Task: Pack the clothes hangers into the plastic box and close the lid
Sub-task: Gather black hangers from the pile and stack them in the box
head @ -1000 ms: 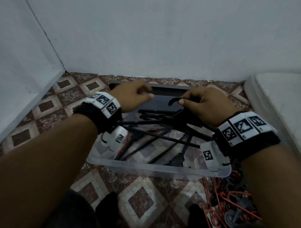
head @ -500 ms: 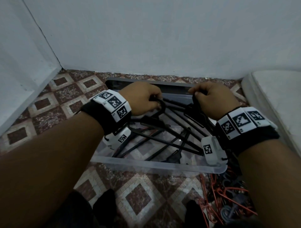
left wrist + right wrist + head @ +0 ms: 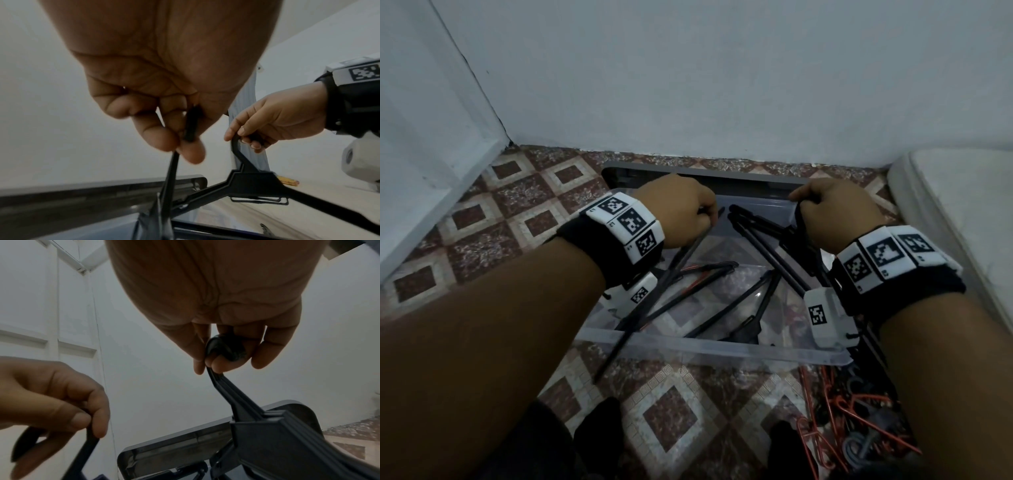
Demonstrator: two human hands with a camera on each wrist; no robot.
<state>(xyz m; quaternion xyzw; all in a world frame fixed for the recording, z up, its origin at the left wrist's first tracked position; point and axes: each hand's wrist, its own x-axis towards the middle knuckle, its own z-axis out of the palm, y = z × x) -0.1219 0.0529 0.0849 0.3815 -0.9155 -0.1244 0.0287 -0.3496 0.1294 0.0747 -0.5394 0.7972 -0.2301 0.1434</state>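
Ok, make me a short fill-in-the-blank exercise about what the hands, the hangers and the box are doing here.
1. Each hand, left hand and right hand, grips a black hanger by its ____.
2. The clear plastic box stands on a ____ floor.
3. The loose pile of hangers outside the box includes ones coloured ____.
4. The box is ____, its lid behind it by the wall.

Missing words: hook; tiled; red; open
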